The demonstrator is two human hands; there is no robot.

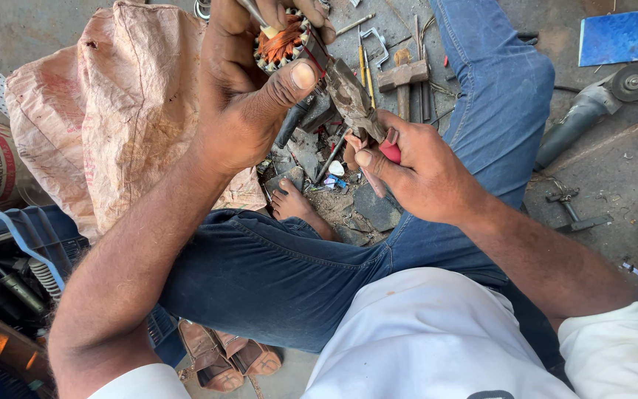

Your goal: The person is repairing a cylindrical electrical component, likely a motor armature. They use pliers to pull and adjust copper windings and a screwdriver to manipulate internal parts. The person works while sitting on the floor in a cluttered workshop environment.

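Nearest, at bottom of frame: white cloth shirt point(422, 332) and blue denim jeans point(275, 273), legs crossed, bare foot point(293, 201) resting mid-frame on gritty grey concrete floor point(614, 177). Lower left: blue plastic crate point(16, 244) holding dark tools, brown leather sandals point(223, 358) beside it.

Higher, centre: left hand point(241, 96) clamped around round motor stator with orange copper windings point(283, 41), thumb pressed against its lower rim, stator held up at top centre of frame. Right hand point(415, 166) closed on red-handled steel pliers point(356, 100), nose reaching up-left to touch the stator's edge.

Beyond the hands, on the floor: scattered dark scraps, wooden-handled hammer point(403, 77), yellow pencils point(365, 70) just beside it. Upper left: crumpled pale brown woven sack point(112, 111). Upper right: grey angle grinder point(592, 107) lying on its side, blue flat sheet point(625, 35) in the far corner. Outdoor-looking workshop ground, sunlit, dusty, littered with small metal bits.
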